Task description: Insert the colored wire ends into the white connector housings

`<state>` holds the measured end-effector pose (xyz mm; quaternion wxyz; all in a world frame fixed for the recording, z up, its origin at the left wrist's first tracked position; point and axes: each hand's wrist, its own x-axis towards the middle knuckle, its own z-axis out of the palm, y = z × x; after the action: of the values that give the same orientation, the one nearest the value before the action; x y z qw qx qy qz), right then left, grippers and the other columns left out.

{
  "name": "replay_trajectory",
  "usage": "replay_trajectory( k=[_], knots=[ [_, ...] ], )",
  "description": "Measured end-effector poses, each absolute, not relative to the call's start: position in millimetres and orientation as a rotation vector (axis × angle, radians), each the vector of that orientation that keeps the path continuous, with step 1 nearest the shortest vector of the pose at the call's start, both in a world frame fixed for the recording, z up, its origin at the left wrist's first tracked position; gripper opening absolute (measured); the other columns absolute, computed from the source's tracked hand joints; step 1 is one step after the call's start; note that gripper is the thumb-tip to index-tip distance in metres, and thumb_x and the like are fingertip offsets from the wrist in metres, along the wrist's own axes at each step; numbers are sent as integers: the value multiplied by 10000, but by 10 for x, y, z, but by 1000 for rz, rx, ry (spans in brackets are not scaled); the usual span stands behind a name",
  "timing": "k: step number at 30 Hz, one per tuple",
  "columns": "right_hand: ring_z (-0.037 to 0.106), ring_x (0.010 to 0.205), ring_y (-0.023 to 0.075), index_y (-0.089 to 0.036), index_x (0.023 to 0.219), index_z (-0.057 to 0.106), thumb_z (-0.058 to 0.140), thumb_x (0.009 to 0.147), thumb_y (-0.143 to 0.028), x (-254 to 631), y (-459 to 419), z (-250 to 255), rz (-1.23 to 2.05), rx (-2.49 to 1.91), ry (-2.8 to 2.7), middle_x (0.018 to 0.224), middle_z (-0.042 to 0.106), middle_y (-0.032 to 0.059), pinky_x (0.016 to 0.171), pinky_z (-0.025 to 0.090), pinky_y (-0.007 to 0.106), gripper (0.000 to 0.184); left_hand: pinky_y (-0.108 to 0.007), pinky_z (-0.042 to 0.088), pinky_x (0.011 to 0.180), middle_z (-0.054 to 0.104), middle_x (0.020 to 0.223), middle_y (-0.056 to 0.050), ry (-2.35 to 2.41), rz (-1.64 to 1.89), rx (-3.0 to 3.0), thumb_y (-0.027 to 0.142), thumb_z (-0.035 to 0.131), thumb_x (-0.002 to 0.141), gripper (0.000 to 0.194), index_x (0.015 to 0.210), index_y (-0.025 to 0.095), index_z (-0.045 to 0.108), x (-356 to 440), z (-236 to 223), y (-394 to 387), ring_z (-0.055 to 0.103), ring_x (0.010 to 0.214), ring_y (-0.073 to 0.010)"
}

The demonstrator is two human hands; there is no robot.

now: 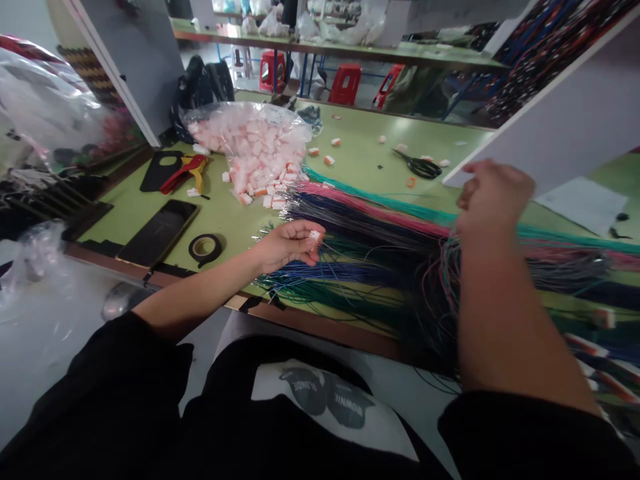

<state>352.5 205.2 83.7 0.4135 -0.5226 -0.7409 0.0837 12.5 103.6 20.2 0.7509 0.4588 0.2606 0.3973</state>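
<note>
- Nearest the camera is a black garment point(225, 433) with a pale printed panel across the lap.
- At the left of the pale green counter point(365, 157) lie a black rectangular phone point(159, 233), red-and-yellow hand pliers point(184, 175) and a roll of black tape point(215, 255).
- Beyond the tape, a clear plastic bag of small connectors point(255, 137) spills white-and-orange pieces near the silvery wire ends.
- Left hand point(286, 247): thumb and fingers pinch a small white-and-orange block connector point(315, 236) above the counter; thin wires trail beside it, though whether they are seated in it cannot be told.
- Long pink, green, grey and dark blue wires point(395, 215) run rightward in loose bundles. The step in hand looks like handling connector and wire together; moving either calls for a steady pinch and loose strands kept from snagging.
- Black-handled scissors point(424, 167) rest towards the far side.
- Right hand point(500, 197): raised above the bundles, fingers curled and blurred by motion; whether it is clenched on nothing or grasps a wire cannot be told. Drawing out a single strand would call for a fine fingertip grip.
</note>
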Motion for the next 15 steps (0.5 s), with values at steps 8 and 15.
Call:
replay_trajectory(
  k=[8, 15],
  knots=[
    [533, 639, 134, -205, 741, 686, 626, 774, -358, 2278, 992, 1283, 453, -1304, -1968, 686, 640, 10, 631, 412, 307, 167, -199, 552, 556, 669, 686, 35, 537, 856, 955, 223, 852, 647, 404, 966, 146, 618, 141, 206, 1027, 657, 597, -94],
    [583, 611, 122, -210, 967, 709, 564, 797, -294, 1982, 774, 1055, 708, -1174, -2258, 702, 693, -12, 602, 421, 258, 238, -205, 561, 590, 680, 716, 19, 543, 859, 1002, 167, 791, 712, 317, 977, 142, 617, 117, 180, 1038, 667, 618, -90]
  ],
)
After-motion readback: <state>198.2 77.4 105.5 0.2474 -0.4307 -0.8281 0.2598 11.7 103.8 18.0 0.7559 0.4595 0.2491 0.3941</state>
